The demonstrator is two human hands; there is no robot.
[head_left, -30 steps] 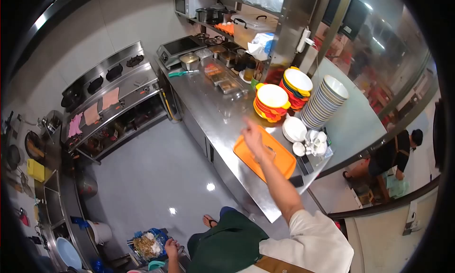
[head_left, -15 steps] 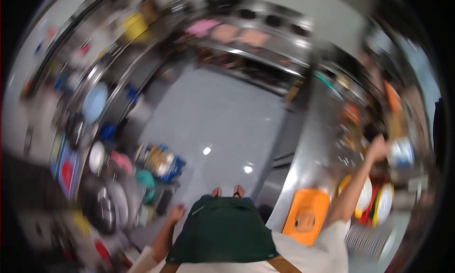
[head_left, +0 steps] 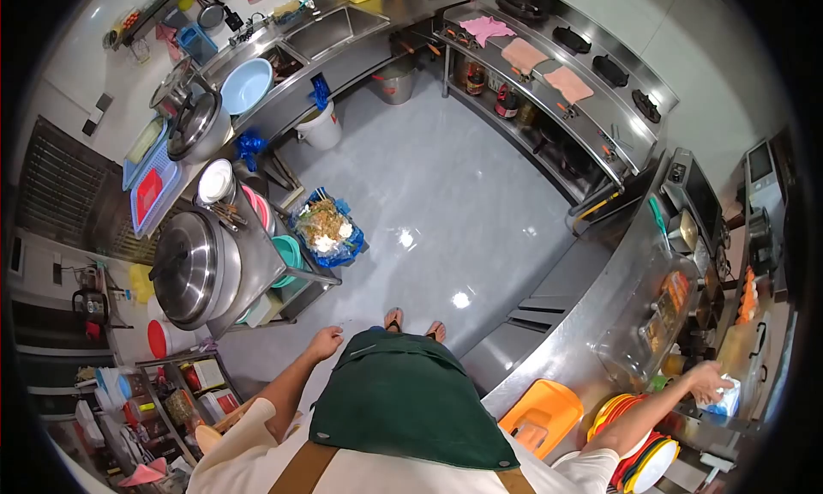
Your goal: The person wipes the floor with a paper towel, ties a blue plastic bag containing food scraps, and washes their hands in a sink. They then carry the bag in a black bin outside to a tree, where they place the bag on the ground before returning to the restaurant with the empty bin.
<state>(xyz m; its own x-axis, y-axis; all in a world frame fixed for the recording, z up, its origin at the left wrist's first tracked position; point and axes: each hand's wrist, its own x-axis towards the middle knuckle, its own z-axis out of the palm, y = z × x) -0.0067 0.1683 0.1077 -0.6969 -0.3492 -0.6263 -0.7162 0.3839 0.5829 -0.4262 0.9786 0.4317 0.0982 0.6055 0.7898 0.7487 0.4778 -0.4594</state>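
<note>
My right hand [head_left: 706, 382] is stretched out over the right-hand counter, fingers bent against a white-and-blue packet [head_left: 729, 397] and closed at its near edge. Below that forearm stand stacked plates with yellow, red and white rims [head_left: 656, 464]. An orange tray [head_left: 549, 408] with a small clear container in it lies nearer my body. My left hand [head_left: 325, 344] hangs beside my dark green apron [head_left: 403, 408], its fingers loosely curled and nothing seen in them. It touches nothing.
A steel counter [head_left: 574, 322] runs along the right, with a clear lidded box [head_left: 634, 340]. At left, a steel table holds a large lidded pot [head_left: 184, 267]. A blue bag of food waste [head_left: 326, 228] sits on the floor. Stoves [head_left: 549, 61] line the back, a sink [head_left: 334, 31] back left.
The view has swung and become sharp. My right arm now reaches lower in the picture, still at the white-and-blue packet. My left hand stays low at my side.
</note>
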